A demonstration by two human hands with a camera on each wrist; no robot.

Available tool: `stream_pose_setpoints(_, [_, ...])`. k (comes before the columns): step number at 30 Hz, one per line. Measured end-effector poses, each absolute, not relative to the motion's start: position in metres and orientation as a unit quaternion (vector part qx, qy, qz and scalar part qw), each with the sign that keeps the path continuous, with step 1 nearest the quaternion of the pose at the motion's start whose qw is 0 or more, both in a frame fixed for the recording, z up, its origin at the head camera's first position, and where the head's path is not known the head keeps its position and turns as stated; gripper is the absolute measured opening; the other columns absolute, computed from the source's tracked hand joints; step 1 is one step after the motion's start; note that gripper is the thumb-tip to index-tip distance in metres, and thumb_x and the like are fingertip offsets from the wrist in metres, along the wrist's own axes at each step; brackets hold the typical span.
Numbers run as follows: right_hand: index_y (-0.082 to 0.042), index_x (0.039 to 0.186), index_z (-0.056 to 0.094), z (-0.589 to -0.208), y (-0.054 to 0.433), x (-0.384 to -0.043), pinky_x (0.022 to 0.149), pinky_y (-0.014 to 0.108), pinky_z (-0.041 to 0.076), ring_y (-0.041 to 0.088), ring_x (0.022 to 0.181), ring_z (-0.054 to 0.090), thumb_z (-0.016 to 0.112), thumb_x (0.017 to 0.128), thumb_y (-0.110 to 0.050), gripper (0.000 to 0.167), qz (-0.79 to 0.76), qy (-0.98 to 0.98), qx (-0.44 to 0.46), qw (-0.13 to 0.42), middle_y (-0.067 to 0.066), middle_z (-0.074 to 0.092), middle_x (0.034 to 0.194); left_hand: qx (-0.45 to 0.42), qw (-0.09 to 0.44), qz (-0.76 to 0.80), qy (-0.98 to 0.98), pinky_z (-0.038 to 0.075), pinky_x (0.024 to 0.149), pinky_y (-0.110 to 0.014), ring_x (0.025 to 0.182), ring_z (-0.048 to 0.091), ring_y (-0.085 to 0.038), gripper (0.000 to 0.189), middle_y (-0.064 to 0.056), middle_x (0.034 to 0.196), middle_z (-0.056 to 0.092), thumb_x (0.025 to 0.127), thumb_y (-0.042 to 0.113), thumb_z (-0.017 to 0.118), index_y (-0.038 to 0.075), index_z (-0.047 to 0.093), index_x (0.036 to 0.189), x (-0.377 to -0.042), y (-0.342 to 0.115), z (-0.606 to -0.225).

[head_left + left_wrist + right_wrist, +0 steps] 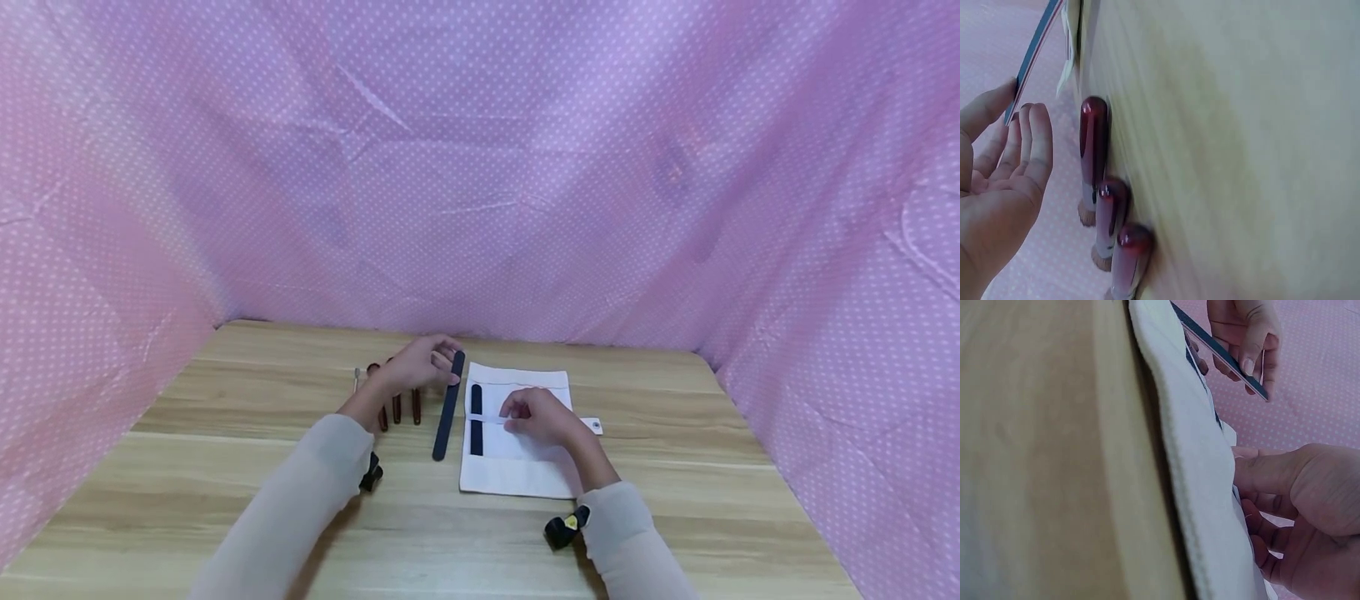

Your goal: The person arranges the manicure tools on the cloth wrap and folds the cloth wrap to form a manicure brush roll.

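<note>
My left hand [423,364] pinches a long black nail file [448,408] near its far end, between thumb and fingertips. The file slants just left of an opened white cloth pouch [517,479]. In the left wrist view the file [1034,50] shows a thin layered edge. A second black nail file [477,404] lies along the pouch's left side, under a white elastic band [491,419]. Over the middle of the pouch, my right hand [542,414] pinches the band with curled fingers. In the right wrist view the cloth edge [1194,444] partly hides those fingertips.
Several makeup brushes with dark red handles [1094,137] lie left of the held file, partly behind the left hand. A thin metal-tipped tool [356,377] lies beside them. The pouch's snap tab [595,426] sticks out rightward. A pink dotted curtain [480,208] surrounds the wooden table [420,517].
</note>
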State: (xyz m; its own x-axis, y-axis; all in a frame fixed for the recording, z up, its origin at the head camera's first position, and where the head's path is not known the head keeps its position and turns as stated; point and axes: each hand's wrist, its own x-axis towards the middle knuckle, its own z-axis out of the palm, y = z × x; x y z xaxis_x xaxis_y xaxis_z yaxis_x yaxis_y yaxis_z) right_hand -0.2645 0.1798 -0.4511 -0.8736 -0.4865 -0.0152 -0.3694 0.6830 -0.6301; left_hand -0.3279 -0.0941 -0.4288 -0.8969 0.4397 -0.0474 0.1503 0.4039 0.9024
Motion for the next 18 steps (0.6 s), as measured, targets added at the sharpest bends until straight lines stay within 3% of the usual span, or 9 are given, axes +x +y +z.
stream_pose_setpoints(7, [-0.012, 0.095, 0.072, -0.452, 0.179, -0.266, 0.073, 0.028, 0.047, 0.012, 0.078, 0.054, 0.075, 0.092, -0.004, 0.009, -0.321, 0.914, -0.232, 0.089, -0.005, 0.061, 0.082, 0.159, 0.141, 0.592, 0.777, 0.058, 0.087, -0.035, 0.102, 0.068, -0.025, 0.052, -0.014, 0.127, 0.056, 0.092, 0.0, 0.072, 0.006, 0.056, 0.141, -0.325, -0.089, -0.427])
stream_pose_setpoints(11, [-0.006, 0.094, 0.071, -0.452, 0.18, -0.267, 0.071, 0.027, 0.047, 0.012, 0.077, 0.054, 0.072, 0.094, -0.005, 0.002, -0.322, 0.91, -0.248, 0.084, -0.004, 0.062, 0.082, 0.153, 0.137, 0.635, 0.745, 0.058, 0.092, -0.04, 0.104, 0.068, -0.026, 0.051, -0.015, 0.128, 0.057, 0.094, 0.001, 0.07, 0.007, 0.055, 0.142, -0.323, -0.081, -0.42])
stream_pose_setpoints(15, [-0.006, 0.091, 0.069, -0.453, 0.18, -0.268, 0.07, 0.026, 0.047, 0.012, 0.076, 0.053, 0.069, 0.096, -0.004, 0.005, -0.32, 0.91, -0.251, 0.084, -0.004, 0.061, 0.081, 0.148, 0.113, 0.67, 0.719, 0.056, 0.096, -0.046, 0.104, 0.068, -0.026, 0.055, -0.017, 0.131, 0.057, 0.093, -0.001, 0.071, 0.004, 0.052, 0.145, -0.324, -0.071, -0.417])
stream_pose_setpoints(18, [-0.01, 0.09, 0.068, -0.453, 0.18, -0.267, 0.071, 0.027, 0.048, 0.012, 0.077, 0.054, 0.067, 0.096, -0.001, 0.011, -0.322, 0.91, -0.245, 0.088, -0.003, 0.061, 0.082, 0.133, 0.089, 0.696, 0.7, 0.057, 0.095, -0.044, 0.102, 0.069, -0.023, 0.059, -0.018, 0.134, 0.056, 0.092, -0.004, 0.071, 0.002, 0.051, 0.147, -0.326, -0.062, -0.417])
